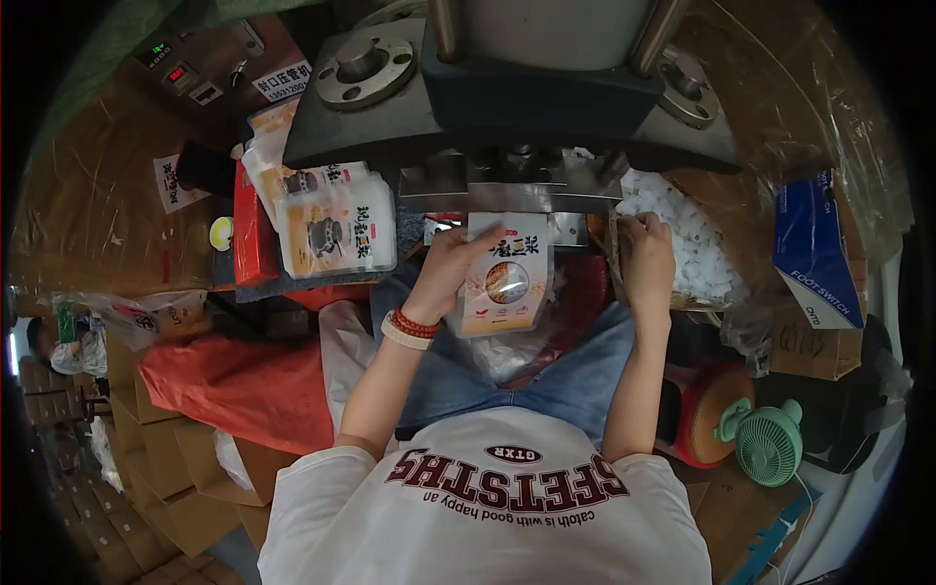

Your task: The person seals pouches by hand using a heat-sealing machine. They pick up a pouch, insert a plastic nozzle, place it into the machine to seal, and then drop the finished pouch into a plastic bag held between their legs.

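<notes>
My left hand (447,275), with beaded bracelets on its wrist, grips a printed plastic pouch (503,304) by its left side, thumb on top. The pouch has a round picture and dark lettering, and its upper edge is just below the metal bar (507,198) of a press machine. My right hand (645,255) is at the left edge of a heap of small white plastic pieces (687,239). Its fingers are curled together, and whatever they hold is hidden. A stack of similar pouches (336,234) lies to the left of the press.
The big press (541,97) overhangs the work spot. A red box (255,229) stands beside the pouch stack. At the right are a blue foot switch box (819,253) and a small green fan (768,444). A control panel (200,73) sits at the upper left.
</notes>
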The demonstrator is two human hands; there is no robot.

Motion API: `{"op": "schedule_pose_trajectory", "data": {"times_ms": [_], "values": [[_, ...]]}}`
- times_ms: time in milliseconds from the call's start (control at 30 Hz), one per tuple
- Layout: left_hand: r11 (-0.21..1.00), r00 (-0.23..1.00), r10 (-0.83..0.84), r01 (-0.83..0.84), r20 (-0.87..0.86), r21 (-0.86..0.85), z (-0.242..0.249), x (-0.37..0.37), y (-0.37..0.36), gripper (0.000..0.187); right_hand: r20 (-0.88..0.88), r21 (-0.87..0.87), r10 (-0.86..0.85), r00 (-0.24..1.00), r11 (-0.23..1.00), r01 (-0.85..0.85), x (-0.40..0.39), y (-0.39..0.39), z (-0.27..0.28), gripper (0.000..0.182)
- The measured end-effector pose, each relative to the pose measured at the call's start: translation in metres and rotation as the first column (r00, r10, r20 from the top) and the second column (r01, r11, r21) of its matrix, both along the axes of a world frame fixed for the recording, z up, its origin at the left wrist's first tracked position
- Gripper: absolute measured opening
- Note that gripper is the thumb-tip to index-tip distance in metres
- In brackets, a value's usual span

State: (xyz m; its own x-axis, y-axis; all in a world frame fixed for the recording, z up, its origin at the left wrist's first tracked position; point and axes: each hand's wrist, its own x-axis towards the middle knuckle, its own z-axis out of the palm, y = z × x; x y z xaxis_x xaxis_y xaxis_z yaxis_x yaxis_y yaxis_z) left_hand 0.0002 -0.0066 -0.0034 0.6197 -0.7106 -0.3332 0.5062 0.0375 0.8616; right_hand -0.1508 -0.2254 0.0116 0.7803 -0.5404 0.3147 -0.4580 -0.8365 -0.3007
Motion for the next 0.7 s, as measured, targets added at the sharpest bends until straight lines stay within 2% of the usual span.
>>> {"op": "schedule_pose_trajectory", "data": {"times_ms": [67,100,133,167,200,233,267,300,333,367,400,433,467,500,533,567,600,633,700], "values": [[0.998,0.997,-0.053,0.05,0.049,0.045,0.003,0.004,0.011,0.033,0.007,-0.053,0.026,1.0,0.998,-0.025,-0.003,-0.004,-0.001,0.026],[0.977,0.932,0.0,-0.077,0.362,0.2,0.011,0.005,0.024,0.04,-0.005,-0.043,0.058,0.998,0.997,-0.058,-0.005,-0.007,0.001,0.027],[0.922,0.769,-0.008,-0.242,0.639,0.304,0.019,0.005,0.037,0.047,-0.018,-0.032,0.088,0.996,0.996,-0.088,-0.007,-0.008,0.003,0.028],[0.922,0.769,-0.008,-0.242,0.639,0.303,0.026,0.005,0.05,0.047,-0.018,-0.032,0.087,0.996,0.996,-0.088,-0.007,-0.008,0.004,0.028],[0.655,0.322,-0.298,-0.616,0.899,0.438,0.032,0.004,0.064,0.052,0.011,-0.081,0.093,0.996,0.993,-0.091,-0.006,-0.008,0.005,0.028],[0.344,-0.086,-0.69,-0.912,0.719,0.221,0.035,0.004,0.08,0.058,0.039,-0.127,0.101,0.994,0.987,-0.096,-0.006,-0.007,0.007,0.028],[0.338,-0.084,-0.691,-0.915,0.718,0.219,0.025,0.007,0.1,0.058,0.042,-0.126,0.107,0.993,0.987,-0.101,-0.005,-0.004,0.011,0.028],[0.48,-0.012,-0.65,-0.782,0.76,0.397,0.005,0.012,0.119,0.061,0.276,-0.052,0.108,0.955,0.994,-0.097,-0.004,0.003,0.02,0.026],[0.608,0.067,-0.618,-0.591,0.783,0.53,0.0,0.012,0.129,0.064,0.495,0.023,0.08,0.865,0.994,-0.105,-0.003,0.011,0.03,0.024],[0.656,-0.04,-0.585,-0.611,0.81,0.443,-0.006,0.009,0.137,0.054,0.498,0.026,0.074,0.864,0.995,-0.1,-0.005,0.022,0.041,0.024],[0.659,-0.043,-0.588,-0.605,0.808,0.447,-0.004,0.005,0.139,0.054,0.594,0.369,0.007,0.804,0.886,-0.28,-0.01,0.038,0.053,0.026],[0.718,0.114,-0.455,-0.54,0.883,0.439,-0.002,0.001,0.139,0.048,0.653,0.622,-0.098,0.751,0.634,-0.459,-0.014,0.053,0.061,0.028],[0.774,0.278,-0.309,-0.482,0.909,0.411,0.002,-0.003,0.139,0.044,0.683,0.637,-0.068,0.727,0.543,-0.547,-0.015,0.066,0.066,0.038],[0.776,0.276,-0.307,-0.481,0.911,0.407,0.006,-0.008,0.133,0.044,0.716,0.609,-0.009,0.698,0.497,-0.618,-0.014,0.083,0.069,0.037],[0.827,0.203,-0.189,-0.495,0.961,0.267,0.013,-0.015,0.122,0.042,0.748,0.577,0.048,0.662,0.446,-0.684,-0.012,0.095,0.071,0.035],[0.86,0.13,-0.068,-0.495,0.989,0.124,0.019,-0.022,0.112,0.041,0.683,0.471,0.235,0.692,0.582,-0.663,-0.011,0.099,0.057,0.031],[0.864,0.129,-0.066,-0.489,0.989,0.121,0.026,-0.029,0.105,0.041,0.63,0.292,0.372,0.682,0.701,-0.651,-0.008,0.105,0.057,0.029],[0.889,0.067,-0.076,-0.448,0.995,0.098,0.033,-0.035,0.099,0.042,0.544,0.089,0.492,0.68,0.772,-0.63,-0.002,0.112,0.058,0.027],[0.928,-0.034,-0.096,-0.365,0.995,0.077,0.048,-0.048,0.09,0.045,0.491,0.072,0.539,0.684,0.758,-0.649,-0.003,0.119,0.059,0.029]]}}
